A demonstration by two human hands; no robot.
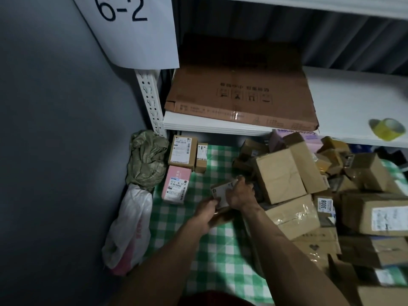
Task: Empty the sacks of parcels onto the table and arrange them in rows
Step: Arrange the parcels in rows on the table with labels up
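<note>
Both my hands hold one small brown parcel (221, 192) over the green checked tablecloth (220, 239). My left hand (206, 214) grips its near lower end. My right hand (240, 192) curls over its far right side. Three parcels stand in line at the table's far left: a brown labelled box (182, 152), a smaller brown box (202, 157) and a pink box (175, 184). A jumbled heap of cardboard parcels (309, 184) fills the right side of the table.
An empty olive sack (146, 160) and a white plastic bag (130, 226) lie against the grey wall on the left. Above the table a white shelf (353, 96) carries a flattened carton (240, 91) and a roll of yellow tape (387, 129).
</note>
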